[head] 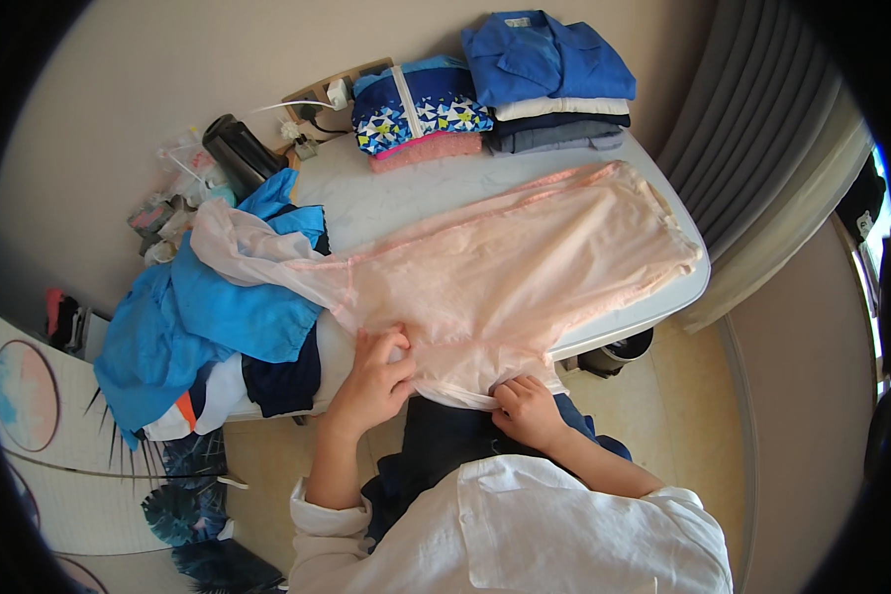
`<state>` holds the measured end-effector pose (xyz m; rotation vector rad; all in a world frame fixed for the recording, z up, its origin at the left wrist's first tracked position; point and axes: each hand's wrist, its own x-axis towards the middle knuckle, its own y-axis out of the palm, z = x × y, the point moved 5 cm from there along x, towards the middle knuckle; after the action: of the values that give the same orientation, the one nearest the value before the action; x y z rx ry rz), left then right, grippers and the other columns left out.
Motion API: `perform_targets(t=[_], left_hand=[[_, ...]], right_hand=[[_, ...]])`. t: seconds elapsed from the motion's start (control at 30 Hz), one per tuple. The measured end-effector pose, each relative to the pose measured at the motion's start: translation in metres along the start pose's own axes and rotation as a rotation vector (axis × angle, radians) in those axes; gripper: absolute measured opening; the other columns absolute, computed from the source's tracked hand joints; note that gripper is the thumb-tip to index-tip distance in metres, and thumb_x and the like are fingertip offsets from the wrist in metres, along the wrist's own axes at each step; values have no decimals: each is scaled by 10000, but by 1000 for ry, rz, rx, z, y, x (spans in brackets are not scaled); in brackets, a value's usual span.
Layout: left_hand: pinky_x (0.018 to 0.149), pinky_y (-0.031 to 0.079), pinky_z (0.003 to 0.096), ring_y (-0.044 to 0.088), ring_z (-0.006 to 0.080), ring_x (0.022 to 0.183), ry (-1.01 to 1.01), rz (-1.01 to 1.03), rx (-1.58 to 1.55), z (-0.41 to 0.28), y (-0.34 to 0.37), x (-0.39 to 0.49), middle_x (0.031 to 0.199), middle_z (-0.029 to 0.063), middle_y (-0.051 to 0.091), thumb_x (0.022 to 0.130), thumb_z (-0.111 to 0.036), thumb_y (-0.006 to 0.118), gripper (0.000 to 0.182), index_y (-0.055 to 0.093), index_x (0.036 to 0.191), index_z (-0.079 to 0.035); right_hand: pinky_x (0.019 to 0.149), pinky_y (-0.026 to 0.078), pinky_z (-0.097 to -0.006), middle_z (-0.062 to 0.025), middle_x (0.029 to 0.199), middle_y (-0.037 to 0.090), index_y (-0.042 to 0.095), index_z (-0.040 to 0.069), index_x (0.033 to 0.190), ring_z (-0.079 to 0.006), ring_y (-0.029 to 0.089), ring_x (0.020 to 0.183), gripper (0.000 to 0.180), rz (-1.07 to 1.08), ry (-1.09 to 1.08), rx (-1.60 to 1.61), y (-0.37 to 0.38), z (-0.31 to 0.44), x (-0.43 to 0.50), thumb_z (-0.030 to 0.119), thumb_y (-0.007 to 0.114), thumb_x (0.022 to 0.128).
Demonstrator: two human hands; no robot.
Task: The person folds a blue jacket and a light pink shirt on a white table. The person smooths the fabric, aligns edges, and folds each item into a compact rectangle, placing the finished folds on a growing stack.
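Note:
A thin pale pink garment (482, 275) lies spread over the white table, with one sleeve (256, 241) reaching left across a heap of clothes. Its near part hangs over the table's front edge toward my lap. My left hand (373, 379) has its fingers curled into the cloth at the near left side. Farther right, my right hand (529, 412) grips the garment's near edge, thumb and fingers bunched on the fabric. Some fingertips are hidden in the folds.
Folded clothes (423, 104) and a taller stack topped by a blue collared shirt (549, 59) stand at the back. Left are a bright blue garment (245, 297), a dark kettle (241, 152) and a power strip (341, 85). Grey curtains (742, 111) hang at right.

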<state>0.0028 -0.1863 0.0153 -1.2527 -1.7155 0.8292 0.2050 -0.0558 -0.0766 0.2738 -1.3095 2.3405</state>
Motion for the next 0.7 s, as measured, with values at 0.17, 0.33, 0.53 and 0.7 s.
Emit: perform_targets(t=[0.17, 0.33, 0.53, 0.7], left_hand=[[1116, 332, 590, 587, 341, 1273, -70, -63, -139, 14, 0, -1, 1121, 121, 592, 829, 32, 691, 103, 613, 873, -18], [1137, 338, 520, 612, 333, 1194, -155, -128, -253, 27, -8, 8, 1081, 118, 630, 831, 32, 686, 121, 579, 857, -21], [1175, 352, 490, 656, 302, 1081, -94, -190, -83, -12, -20, 22, 1040, 95, 698, 774, 18, 756, 207, 639, 933, -46], [1108, 382, 459, 637, 288, 971, 135, -59, -304, -37, -7, 37, 922, 94, 667, 778, -23, 794, 233, 691, 984, -56]], right_hand=[[681, 555, -393, -159, 801, 685, 592, 43, 1043, -334, 686, 730, 254, 153, 317, 410, -20, -1, -7, 126, 726, 844], [649, 545, -388, -180, 824, 708, 618, 33, 1117, -310, 699, 718, 313, 106, 487, 738, -48, 4, 6, 156, 764, 868], [592, 502, -307, -100, 762, 678, 693, 2, 1023, -149, 637, 655, 274, 80, 267, 387, -75, 22, 28, 111, 831, 813], [611, 523, -400, -173, 744, 678, 701, 25, 946, -341, 668, 656, 213, 161, 343, 454, -92, 27, 42, 176, 790, 823]])
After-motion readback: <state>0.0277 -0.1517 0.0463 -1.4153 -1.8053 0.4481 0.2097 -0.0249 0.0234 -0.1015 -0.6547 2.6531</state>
